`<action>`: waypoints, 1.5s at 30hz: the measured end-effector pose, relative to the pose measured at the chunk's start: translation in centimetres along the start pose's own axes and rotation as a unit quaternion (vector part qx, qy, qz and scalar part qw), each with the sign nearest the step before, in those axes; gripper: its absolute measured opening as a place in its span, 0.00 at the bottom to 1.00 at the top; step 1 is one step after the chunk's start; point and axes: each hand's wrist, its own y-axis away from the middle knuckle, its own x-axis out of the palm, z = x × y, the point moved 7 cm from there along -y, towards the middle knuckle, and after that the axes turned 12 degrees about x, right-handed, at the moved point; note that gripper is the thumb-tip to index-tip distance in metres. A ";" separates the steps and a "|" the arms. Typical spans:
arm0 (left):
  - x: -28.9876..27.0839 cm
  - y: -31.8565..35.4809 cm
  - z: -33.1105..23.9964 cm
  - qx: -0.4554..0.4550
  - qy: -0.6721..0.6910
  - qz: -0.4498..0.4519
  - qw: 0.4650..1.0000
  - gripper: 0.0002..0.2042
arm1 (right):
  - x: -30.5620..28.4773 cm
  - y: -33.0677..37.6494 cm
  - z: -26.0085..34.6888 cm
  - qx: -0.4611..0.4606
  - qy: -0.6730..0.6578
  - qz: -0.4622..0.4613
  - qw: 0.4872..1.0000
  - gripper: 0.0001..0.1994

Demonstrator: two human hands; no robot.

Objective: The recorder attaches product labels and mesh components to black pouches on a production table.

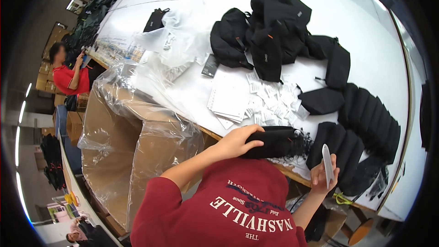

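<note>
At the table's near edge, my left hand (pixel 240 142) grips one end of a black fabric pouch (pixel 274 142), with the thumb and fingers spread along it. Thin black cords or tags (pixel 302 142) lie bunched at the pouch's other end. My right hand (pixel 323 174) is closed round a pale, narrow, flat object (pixel 327 164) held upright; its kind cannot be made out. Just beyond the hands, many small white printed slips (pixel 270 103) lie scattered next to a stack of white cards (pixel 228 98).
Black pouches stand in rows (pixel 370 119) at the right. A heap of black bags (pixel 279 27) lies farther back, beside crumpled clear plastic (pixel 176 41) and a small black box (pixel 210 65). A plastic-lined cardboard box (pixel 151 155) stands left of me. A person in red (pixel 73 75) is far left.
</note>
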 end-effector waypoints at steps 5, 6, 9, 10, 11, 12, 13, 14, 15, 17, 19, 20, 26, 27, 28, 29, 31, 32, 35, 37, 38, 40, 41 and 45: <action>0.2 0.2 0.2 -0.020 -0.009 0.040 0.999 0.15 | 0.2 -1.1 0.5 -0.060 -0.015 0.073 0.995 0.37; 0.2 0.2 0.3 -0.031 -0.005 0.037 0.999 0.15 | 0.7 -1.2 0.7 -0.065 -0.018 0.062 0.996 0.32; 0.3 0.4 0.5 -0.037 -0.010 0.020 0.999 0.14 | -2.1 -1.1 0.7 -0.094 -0.034 -0.031 0.994 0.27; 0.5 0.5 0.4 -0.038 -0.009 0.017 0.999 0.14 | -1.7 -1.3 1.0 -0.073 -0.060 0.044 0.995 0.20; 0.5 0.4 0.3 -0.034 -0.020 0.010 0.999 0.14 | -0.9 -2.1 0.9 -0.074 -0.060 0.041 0.995 0.20; 0.7 0.2 0.2 -0.028 -0.028 0.008 0.999 0.13 | -1.3 -2.3 1.3 -0.115 -0.065 -0.047 0.990 0.17; 0.9 0.1 0.1 -0.025 -0.021 0.017 0.999 0.13 | -1.7 -2.4 1.8 -0.155 -0.069 -0.135 0.976 0.15; 0.9 0.1 -0.1 -0.034 -0.023 0.023 0.999 0.13 | -0.7 -3.2 2.2 -0.144 -0.087 -0.109 0.980 0.11; 0.9 0.2 -0.3 -0.042 -0.023 0.032 0.998 0.13 | -0.4 -3.9 2.4 -0.151 -0.101 -0.104 0.978 0.10; 0.3 0.0 -0.3 -0.091 0.018 0.057 0.994 0.13 | 0.5 -4.8 2.3 -0.155 -0.110 -0.085 0.978 0.10; -0.1 0.1 0.4 -0.076 0.058 0.020 0.995 0.13 | 2.4 -5.7 2.1 -0.140 -0.092 -0.087 0.982 0.10; -0.2 0.0 0.4 -0.071 0.064 0.030 0.995 0.13 | 2.7 -6.0 2.1 -0.133 -0.083 -0.064 0.986 0.10; -0.4 0.1 1.9 -0.136 0.079 0.020 0.987 0.12 | 1.6 -5.3 1.6 -0.124 -0.071 -0.078 0.987 0.10; -0.5 0.3 1.9 -0.146 0.082 0.007 0.986 0.12 | 1.6 -5.5 1.3 -0.124 -0.086 -0.075 0.986 0.10; -0.6 0.5 1.9 -0.155 0.084 -0.008 0.984 0.12 | 1.6 -5.6 1.1 -0.123 -0.101 -0.070 0.985 0.10; -0.5 0.5 1.6 -0.153 0.085 -0.007 0.985 0.12 | 1.6 -5.7 1.1 -0.121 -0.123 -0.049 0.984 0.11; -0.1 0.1 0.1 -0.088 0.065 -0.004 0.994 0.12 | 1.2 -6.0 1.3 -0.137 -0.141 -0.097 0.976 0.11; 0.5 -0.1 -1.0 -0.037 0.069 0.028 0.997 0.12 | 1.1 -6.2 1.2 -0.138 -0.172 -0.184 0.958 0.11; 1.9 0.1 -3.4 0.030 0.101 0.140 0.985 0.12 | -0.4 -7.1 0.2 -0.079 -0.167 -0.072 0.980 0.14; 2.0 0.1 -4.2 0.038 0.073 0.204 0.975 0.10 | -1.4 -7.7 -0.7 -0.044 -0.181 -0.019 0.982 0.15; 2.0 0.3 -4.3 0.028 0.075 0.215 0.973 0.11 | -1.3 -7.8 -1.0 -0.036 -0.174 -0.023 0.984 0.15; 1.7 0.2 -4.1 0.019 0.075 0.223 0.972 0.11 | -1.5 -8.3 -1.3 -0.034 -0.172 -0.045 0.983 0.17; 1.8 0.3 -3.7 0.015 0.077 0.231 0.970 0.11 | -0.5 -8.7 -1.4 -0.032 -0.171 -0.044 0.984 0.17; 3.1 -0.1 -2.6 0.010 0.077 0.246 0.966 0.12 | -2.7 -8.2 -1.5 -0.050 -0.145 -0.200 0.968 0.17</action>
